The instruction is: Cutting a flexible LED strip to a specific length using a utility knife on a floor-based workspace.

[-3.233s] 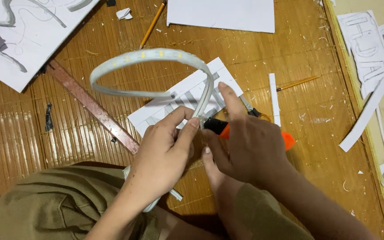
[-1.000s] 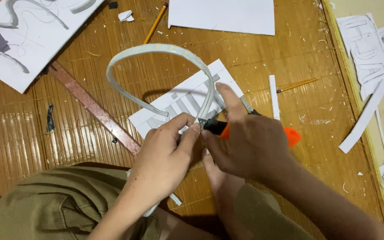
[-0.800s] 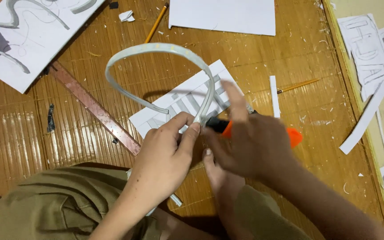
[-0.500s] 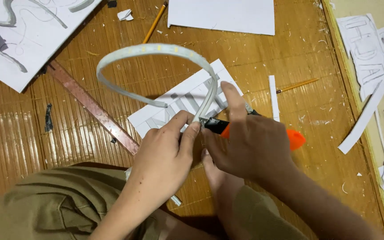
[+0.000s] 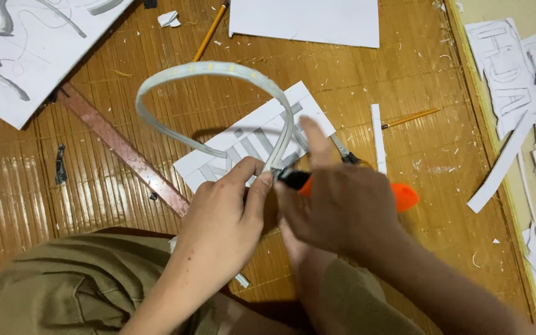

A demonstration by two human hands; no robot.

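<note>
A long white strip (image 5: 218,71) bends in a loop above the wooden floor. My left hand (image 5: 224,223) pinches one end of it between thumb and fingers. My right hand (image 5: 342,205) grips an orange and black cutter (image 5: 404,195), its black tip touching the strip's end right beside my left fingertips. Under the loop lies a white sheet (image 5: 252,139) with grey block letters drawn on it. My foot shows below the hands, between my knees.
A reddish metal ruler (image 5: 122,149) lies diagonally at left. White sheets (image 5: 305,22) and a pencil (image 5: 209,31) lie at the top, another sheet with curved strips (image 5: 26,56) at top left. Paper offcuts (image 5: 504,161) and lettered sheets crowd the right edge. Scissors (image 5: 345,152) lie by a thin white strip (image 5: 378,139).
The strip's loop has wobbled and tilted slightly while both hands stayed at its end. The cutter has remained pressed against the strip.
</note>
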